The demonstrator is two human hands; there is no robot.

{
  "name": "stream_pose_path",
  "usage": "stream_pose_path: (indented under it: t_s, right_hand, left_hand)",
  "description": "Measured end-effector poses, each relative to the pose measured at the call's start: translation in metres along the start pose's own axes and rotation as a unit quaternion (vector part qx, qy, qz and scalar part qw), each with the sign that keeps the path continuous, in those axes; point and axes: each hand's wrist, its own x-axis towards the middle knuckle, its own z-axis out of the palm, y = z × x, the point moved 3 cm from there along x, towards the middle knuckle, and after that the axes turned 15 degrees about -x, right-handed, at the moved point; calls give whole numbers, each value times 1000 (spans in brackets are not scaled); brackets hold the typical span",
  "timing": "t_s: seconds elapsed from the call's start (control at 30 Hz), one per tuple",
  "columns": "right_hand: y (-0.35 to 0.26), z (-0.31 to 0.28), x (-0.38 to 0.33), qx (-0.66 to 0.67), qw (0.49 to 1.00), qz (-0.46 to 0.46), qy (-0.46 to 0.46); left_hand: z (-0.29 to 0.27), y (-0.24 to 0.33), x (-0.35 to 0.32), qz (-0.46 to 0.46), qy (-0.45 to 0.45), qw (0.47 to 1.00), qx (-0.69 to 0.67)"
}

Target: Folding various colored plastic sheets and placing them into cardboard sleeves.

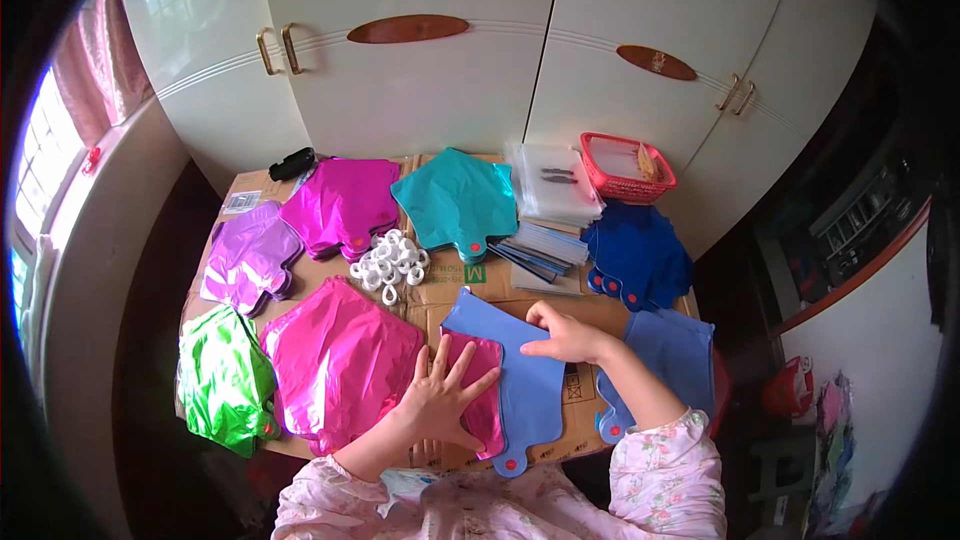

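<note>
— Two hands were on the work: the left hand [440, 395] lay flat, fingers spread, pressing a pink foil balloon [478, 390] against the light blue foil balloon [520, 370] in front of the person on the cardboard-covered table [440, 290].

— And the right hand [565, 338]?

— Curled loosely on the blue one's upper edge, fingertips pinning it; neither hand had closed around anything.

— How would that foil handle?

— Light, thin and limp, I'd judge, and slick enough to slide. Best taken by an edge or the narrow neck with the red valve [511, 464].

— What lay around?

— Stacks of green [222, 380], magenta [340, 360], purple [250, 255], teal [455, 200] and dark blue [640, 255] balloons, white plastic rings [390, 262] and a red basket [625, 168].
</note>
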Motion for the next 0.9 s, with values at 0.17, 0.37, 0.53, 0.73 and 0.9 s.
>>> stream_pose_path:
  t_s: [0.17, 0.37, 0.53, 0.73, 0.9]
  right_hand:
    - [14, 13, -32, -2, 987, 98, 130]
    - [18, 62, -67, -36, 950, 127, 283]
    - [-9, 72, -76, -166, 918, 157, 325]
    - [-32, 77, -81, -158, 924, 116, 328]
    - [-53, 110, -92, -213, 915, 3, 342]
  left_hand:
    - [1, 2, 0, -12, -19, 1000, -3]
    - [1, 7, -1, -26, -26, 999, -17]
    - [1, 8, -1, -27, -17, 999, -24]
    - [-1, 7, -3, -30, -10, 999, -26]
    - [0, 7, -2, -24, -14, 999, -20]
